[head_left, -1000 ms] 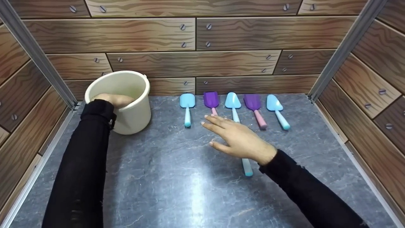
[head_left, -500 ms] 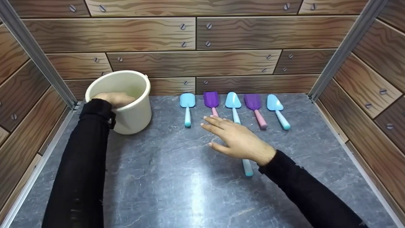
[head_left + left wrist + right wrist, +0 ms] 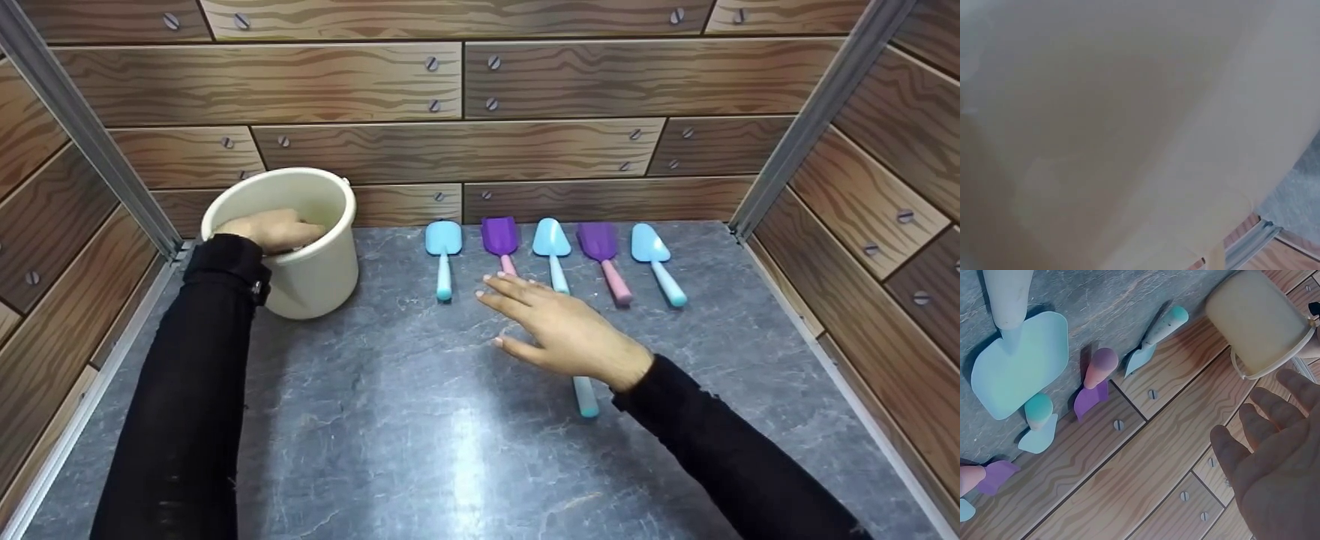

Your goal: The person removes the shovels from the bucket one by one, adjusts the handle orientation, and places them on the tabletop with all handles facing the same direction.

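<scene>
My left hand [image 3: 274,229] reaches over the near rim into a cream bucket [image 3: 315,281] at the back left. Its fingers are hidden inside the bucket, so I cannot tell what they hold. The left wrist view is filled by the bucket's pale inner wall [image 3: 1207,146]. In mid-table, my right hand [image 3: 566,330] hovers with straight, spread fingers and nothing in them. Under it lies a toy shovel, its pale blue handle [image 3: 585,396] showing below the palm. The right wrist view shows that shovel's broad light blue blade [image 3: 1022,365].
Along the back wall lie several toy shovels in a row: a blue one [image 3: 444,238] at the left, a purple one [image 3: 500,235], another blue [image 3: 552,238], a purple one with pink handle [image 3: 598,241] and a blue one [image 3: 650,244]. Wood-patterned panels enclose the grey tabletop [image 3: 360,420].
Inside the bucket my left hand has risen slightly and turned, showing more of its back. The right hand, the bucket and the shovels have stayed put.
</scene>
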`<state>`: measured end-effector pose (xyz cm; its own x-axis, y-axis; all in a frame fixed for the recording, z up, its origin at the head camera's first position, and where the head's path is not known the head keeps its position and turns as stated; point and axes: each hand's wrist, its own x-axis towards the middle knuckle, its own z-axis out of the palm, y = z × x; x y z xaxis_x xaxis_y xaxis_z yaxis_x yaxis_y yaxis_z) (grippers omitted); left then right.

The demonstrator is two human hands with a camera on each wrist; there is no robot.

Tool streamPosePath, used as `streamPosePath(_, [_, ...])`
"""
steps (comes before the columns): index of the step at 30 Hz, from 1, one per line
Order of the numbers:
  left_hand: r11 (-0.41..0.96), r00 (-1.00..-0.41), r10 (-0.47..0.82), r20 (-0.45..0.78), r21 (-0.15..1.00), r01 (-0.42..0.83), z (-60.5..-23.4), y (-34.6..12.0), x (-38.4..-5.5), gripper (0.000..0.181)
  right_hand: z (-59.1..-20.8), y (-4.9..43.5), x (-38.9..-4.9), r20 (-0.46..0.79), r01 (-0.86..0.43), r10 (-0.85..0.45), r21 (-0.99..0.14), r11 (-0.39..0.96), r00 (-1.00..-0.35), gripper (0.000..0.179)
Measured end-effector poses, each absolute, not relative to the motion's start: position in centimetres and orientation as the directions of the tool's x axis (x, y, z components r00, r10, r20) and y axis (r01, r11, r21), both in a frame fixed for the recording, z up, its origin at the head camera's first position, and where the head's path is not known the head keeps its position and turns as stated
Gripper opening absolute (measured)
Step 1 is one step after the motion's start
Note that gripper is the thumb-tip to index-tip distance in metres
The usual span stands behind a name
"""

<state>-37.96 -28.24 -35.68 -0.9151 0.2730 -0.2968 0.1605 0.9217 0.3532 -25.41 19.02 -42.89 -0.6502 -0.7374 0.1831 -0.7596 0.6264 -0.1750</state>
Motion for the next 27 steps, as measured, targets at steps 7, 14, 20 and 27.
streamPosePath(7, [0.926, -0.937, 0.286, -0.201, 0.309, 0.217, -35.1, -27.9, -37.4, 0.028, -42.9, 19.1, -25.5, 0.183, -0.755, -0.733, -0.174, 0.632, -0.656, 0.072])
streamPosePath(14, [0.930, -0.959, 0.274, -0.076, 0.277, 0.243, -35.7, -29.6, -38.2, 0.005, -42.8, 19.2, -25.4, 0.172, -0.743, -0.723, -0.187, 0.643, -0.669, 0.072])
streamPosePath(20, [0.940, -0.964, 0.263, 0.045, 0.216, 0.266, -34.8, -29.2, -36.4, 0.020, -42.5, 19.2, -25.4, 0.162, -0.736, -0.718, -0.190, 0.650, -0.677, 0.072])
streamPosePath(27, [0.944, -0.974, 0.202, 0.107, 0.242, 0.222, -34.5, -29.1, -35.5, 0.026, -42.3, 19.3, -25.4, 0.169, -0.741, -0.722, -0.174, 0.648, -0.671, 0.072])
